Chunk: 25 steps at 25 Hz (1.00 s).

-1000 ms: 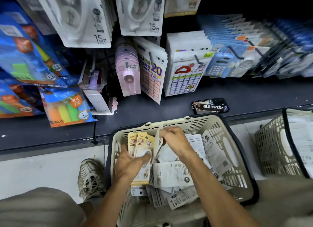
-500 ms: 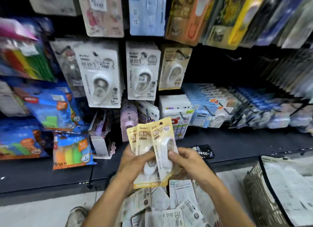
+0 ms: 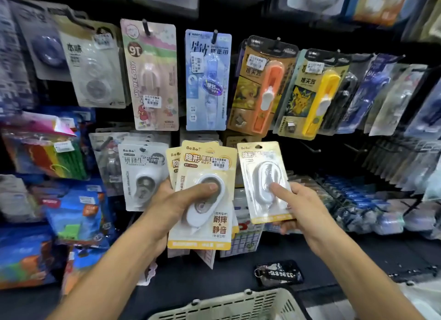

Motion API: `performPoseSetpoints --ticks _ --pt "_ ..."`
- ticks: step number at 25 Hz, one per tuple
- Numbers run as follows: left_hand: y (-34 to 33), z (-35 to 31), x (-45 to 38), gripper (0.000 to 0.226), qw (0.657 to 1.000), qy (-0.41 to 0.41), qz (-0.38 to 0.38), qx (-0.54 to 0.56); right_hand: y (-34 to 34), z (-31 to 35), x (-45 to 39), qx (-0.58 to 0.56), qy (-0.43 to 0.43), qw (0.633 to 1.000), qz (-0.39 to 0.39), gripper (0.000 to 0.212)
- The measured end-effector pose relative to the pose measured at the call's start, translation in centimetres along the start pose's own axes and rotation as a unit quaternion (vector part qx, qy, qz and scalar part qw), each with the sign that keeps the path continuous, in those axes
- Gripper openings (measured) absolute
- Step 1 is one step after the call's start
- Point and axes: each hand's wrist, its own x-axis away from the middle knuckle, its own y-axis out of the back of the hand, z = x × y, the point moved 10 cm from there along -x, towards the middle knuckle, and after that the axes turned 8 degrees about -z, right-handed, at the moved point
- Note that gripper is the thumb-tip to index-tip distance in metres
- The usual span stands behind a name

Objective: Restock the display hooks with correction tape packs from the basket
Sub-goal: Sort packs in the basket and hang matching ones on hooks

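My left hand (image 3: 177, 205) grips a small stack of yellow correction tape packs (image 3: 207, 226), thumb pressed on the front blister. My right hand (image 3: 296, 206) holds a single yellow correction tape pack (image 3: 259, 162) upright, apart from the stack, thumb on its blister. Both are raised in front of the display wall, level with a row of white correction tape packs (image 3: 140, 174) hanging on hooks. A bare hook (image 3: 310, 149) juts out just right of the single pack. The cream basket (image 3: 238, 304) shows only its rim at the bottom.
Pink (image 3: 152, 76), blue (image 3: 207, 81), orange (image 3: 262, 85) and yellow (image 3: 310, 93) packs hang on the row above. Bagged highlighters (image 3: 47, 150) fill the left. A phone with a key tag (image 3: 279, 273) lies on the dark shelf. More hooks of goods crowd the right side.
Both hands rose out of the basket to the display. My right hand drew one pack off the stack and moved it right. The view tilted upward.
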Motion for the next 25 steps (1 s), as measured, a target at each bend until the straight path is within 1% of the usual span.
performPoseSetpoints --ticks 2,5,6,8,9,10,11,12,13,14,16,18,19,21,23,25 --pt "-0.1 -0.1 0.1 0.053 1.000 0.000 0.010 0.025 0.2 -0.9 0.0 0.025 -0.005 1.000 -0.014 0.026" --pt "-0.7 -0.8 0.1 0.049 0.998 -0.007 0.024 0.056 0.0 -1.2 0.0 0.005 -0.015 0.999 -0.036 0.026" --pt "-0.9 -0.9 0.1 0.049 0.998 -0.007 0.024 0.061 -0.1 -1.4 -0.3 -0.015 -0.028 0.998 -0.050 0.029" --pt "-0.8 -0.8 0.0 0.052 0.998 -0.006 0.013 0.064 -0.8 -2.0 -0.4 -0.056 -0.059 0.994 -0.073 0.045" --pt "-0.7 -0.7 -0.1 0.055 0.998 -0.006 0.005 0.062 -0.9 -1.9 0.0 -0.034 -0.044 0.994 -0.090 0.050" --pt "-0.6 -0.6 -0.1 0.057 0.998 -0.006 -0.002 0.056 -1.3 -1.3 0.5 0.001 0.001 0.996 -0.091 0.049" --pt "-0.5 -0.5 -0.2 0.060 0.999 -0.009 -0.006 0.046 -2.5 -0.4 1.4 0.013 0.052 0.997 -0.063 0.043" --pt "-0.6 -0.4 -0.2 0.061 0.999 -0.013 -0.010 0.035 -4.2 0.5 2.5 0.002 0.087 0.996 -0.016 0.037" --pt "-0.7 -0.3 -0.1 0.057 0.999 -0.019 -0.011 0.027 -5.8 1.0 3.6 -0.010 0.105 0.994 0.031 0.034" --pt "-0.9 -0.3 -0.1 0.051 0.999 -0.022 -0.009 0.025 -6.9 1.4 4.3 -0.008 0.122 0.991 0.057 0.036" --pt "-1.4 -0.1 0.2 0.047 0.999 -0.016 0.006 0.027 -7.7 1.9 4.8 -0.025 0.136 0.989 0.061 0.038" --pt "-1.5 0.2 0.4 0.048 0.999 0.007 0.019 0.028 -7.5 1.7 4.4 -0.096 0.102 0.989 0.057 0.036" --pt "-1.5 0.4 0.4 0.047 0.999 0.016 0.016 0.024 -7.1 1.4 4.1 -0.131 0.078 0.987 0.051 0.039" --pt "-0.9 0.5 0.2 0.047 1.000 0.012 -0.015 0.022 -5.3 0.5 3.0 -0.171 0.039 0.984 0.006 0.040" --pt "0.1 0.3 0.0 0.051 0.998 0.000 -0.057 0.037 -3.4 -0.1 1.9 -0.172 0.019 0.984 -0.049 0.031" --pt "0.7 -0.2 0.0 0.056 0.997 -0.019 -0.075 0.029 -1.7 -0.6 1.0 -0.148 0.015 0.985 -0.087 0.024"
